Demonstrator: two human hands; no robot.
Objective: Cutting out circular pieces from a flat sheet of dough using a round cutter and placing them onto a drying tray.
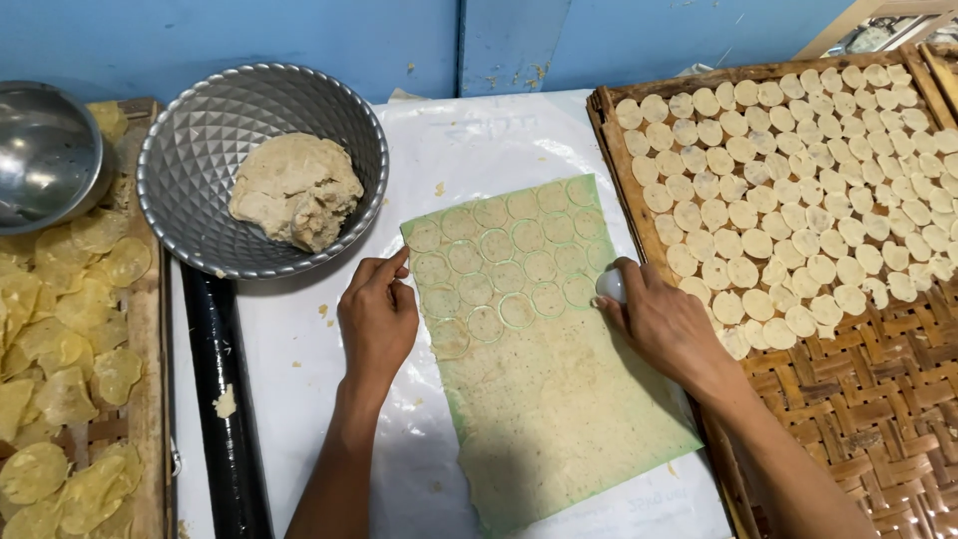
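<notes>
the left hand [377, 317] pinches the dough sheet's [539, 379] top-left edge on the plastic to steady it, while the right hand [661, 321] closes around a small white cutter [610, 284] at its right edge.

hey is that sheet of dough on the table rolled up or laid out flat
Laid out flat. The dough sheet lies spread on the white plastic, its upper part marked with cut circles.
</notes>
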